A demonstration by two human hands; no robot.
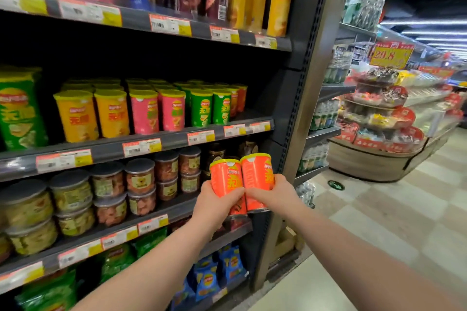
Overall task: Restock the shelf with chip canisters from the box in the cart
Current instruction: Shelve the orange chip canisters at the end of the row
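Note:
Two short orange chip canisters with yellow lids are held side by side in front of the shelving, near its right end. My left hand (pixel 217 203) grips the left orange canister (pixel 226 177) from below. My right hand (pixel 276 193) grips the right orange canister (pixel 256 174). Both canisters stand upright and touch each other. Above them, the middle shelf (pixel 141 142) carries rows of short canisters in yellow, pink and green, with a few orange canisters (pixel 240 98) at its right end. The cart and the box are out of view.
Tall yellow canisters (pixel 280 0) and bags fill the top shelf. Clear snack jars (pixel 140 177) sit on the shelf behind my hands. Blue chip bags (pixel 217 272) lie at the bottom. A grey upright post (pixel 310 76) ends the shelving. A round display stand (pixel 379 139) is down the tiled aisle.

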